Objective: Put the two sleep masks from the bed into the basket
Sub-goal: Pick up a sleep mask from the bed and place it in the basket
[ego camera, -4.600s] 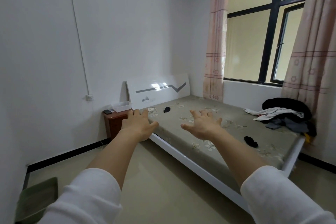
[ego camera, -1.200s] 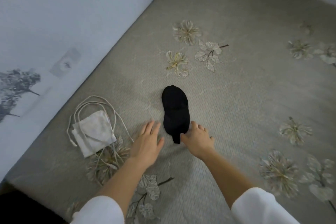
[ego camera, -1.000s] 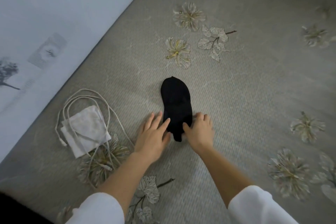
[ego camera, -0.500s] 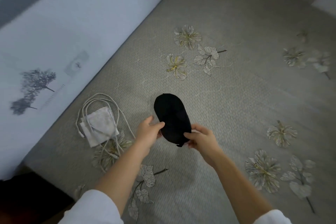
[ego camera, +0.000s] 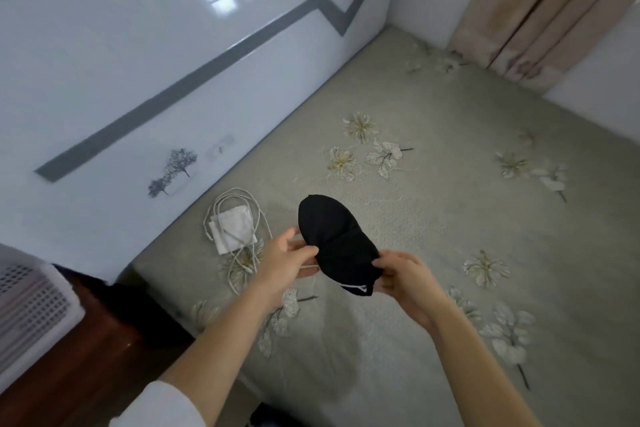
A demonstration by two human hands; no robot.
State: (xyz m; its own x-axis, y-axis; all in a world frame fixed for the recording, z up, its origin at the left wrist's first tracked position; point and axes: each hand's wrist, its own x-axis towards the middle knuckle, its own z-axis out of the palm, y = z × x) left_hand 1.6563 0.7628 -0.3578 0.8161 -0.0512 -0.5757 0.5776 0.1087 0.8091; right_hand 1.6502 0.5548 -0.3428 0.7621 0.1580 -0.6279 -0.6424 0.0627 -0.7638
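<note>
A black sleep mask point(ego camera: 334, 239) hangs in the air above the bed point(ego camera: 450, 236), held between both hands. My left hand point(ego camera: 285, 262) pinches its left edge, and my right hand point(ego camera: 405, 282) grips its lower right end, where a white strap shows. The white perforated basket point(ego camera: 31, 308) stands at the far left on a dark wooden nightstand point(ego camera: 86, 357), partly cut off by the frame edge. The second sleep mask is out of view.
A white cloth pouch with a coiled white cord point(ego camera: 233, 227) lies on the bed beside the glossy white headboard point(ego camera: 156, 62). Pink curtains point(ego camera: 540, 7) hang at the far corner. The grey bedspread has a flower pattern.
Both hands closed on the mask lying on the bed and lifted it. The view has pulled back, bringing the headboard, nightstand and basket into sight.
</note>
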